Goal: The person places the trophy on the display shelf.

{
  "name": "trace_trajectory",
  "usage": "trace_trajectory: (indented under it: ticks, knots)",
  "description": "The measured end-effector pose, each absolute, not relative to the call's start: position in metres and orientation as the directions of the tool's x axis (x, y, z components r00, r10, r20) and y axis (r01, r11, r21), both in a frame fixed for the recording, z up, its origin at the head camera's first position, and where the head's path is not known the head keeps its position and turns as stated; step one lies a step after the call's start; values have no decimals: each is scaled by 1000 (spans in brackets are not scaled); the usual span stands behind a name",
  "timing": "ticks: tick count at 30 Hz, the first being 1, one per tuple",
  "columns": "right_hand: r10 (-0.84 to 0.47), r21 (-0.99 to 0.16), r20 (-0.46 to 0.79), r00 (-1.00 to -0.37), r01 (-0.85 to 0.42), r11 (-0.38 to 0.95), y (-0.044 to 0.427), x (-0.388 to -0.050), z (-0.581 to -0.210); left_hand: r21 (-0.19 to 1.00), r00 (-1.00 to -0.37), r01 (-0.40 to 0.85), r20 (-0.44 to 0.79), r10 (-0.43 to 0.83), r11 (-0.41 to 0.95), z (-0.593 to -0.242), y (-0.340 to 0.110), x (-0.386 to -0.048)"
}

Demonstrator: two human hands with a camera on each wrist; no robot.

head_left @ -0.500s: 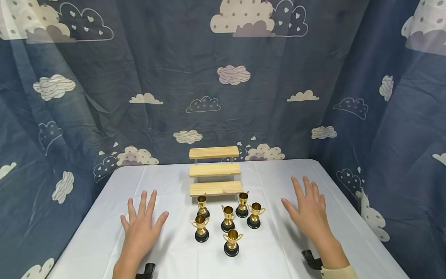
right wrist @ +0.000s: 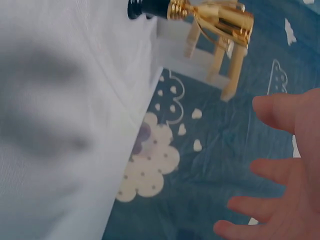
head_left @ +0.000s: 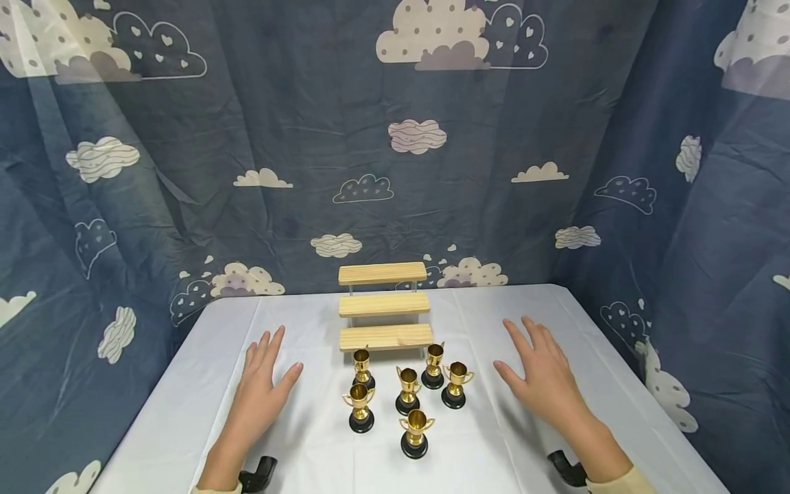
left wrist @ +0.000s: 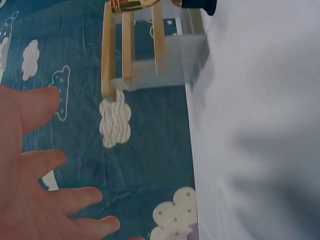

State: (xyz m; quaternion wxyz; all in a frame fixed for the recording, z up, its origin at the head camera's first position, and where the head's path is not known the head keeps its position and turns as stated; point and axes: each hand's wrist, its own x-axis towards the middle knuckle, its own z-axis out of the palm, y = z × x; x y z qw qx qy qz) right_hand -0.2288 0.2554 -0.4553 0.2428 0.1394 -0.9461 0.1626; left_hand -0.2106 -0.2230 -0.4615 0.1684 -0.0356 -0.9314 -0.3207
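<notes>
Several small gold trophy cups with black bases stand upright on the white table, among them a front trophy [head_left: 415, 435] and a left trophy [head_left: 359, 407]. Behind them rises a three-step wooden display stand [head_left: 385, 304] with clear side supports. My left hand [head_left: 258, 398] hovers left of the trophies, fingers extended and holding nothing. On the other side, my right hand [head_left: 546, 381] is held above the table with spread fingers, also touching nothing. In the right wrist view a trophy [right wrist: 220, 20] appears close to the thumb side, apart from the hand.
A white cloth covers the table [head_left: 321, 453]. Dark blue curtains [head_left: 296, 103] with cloud prints hang behind it and along both sides. Black wrist straps [head_left: 259, 473] sit on the forearms.
My left hand has turned, its fingers now closer together and thumb side up. The right hand has rotated slightly and shifted a little left. The trophies stand as before; the head view shifts slightly.
</notes>
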Motion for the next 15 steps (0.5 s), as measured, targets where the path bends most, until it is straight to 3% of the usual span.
trace_trajectory:
  ticks: [15]
  knots:
    - [-301, -172, 447, -842, -411, 895, 227, -216, -441, 692, -963, 174, 268, -25, 701, -470, -203, -238]
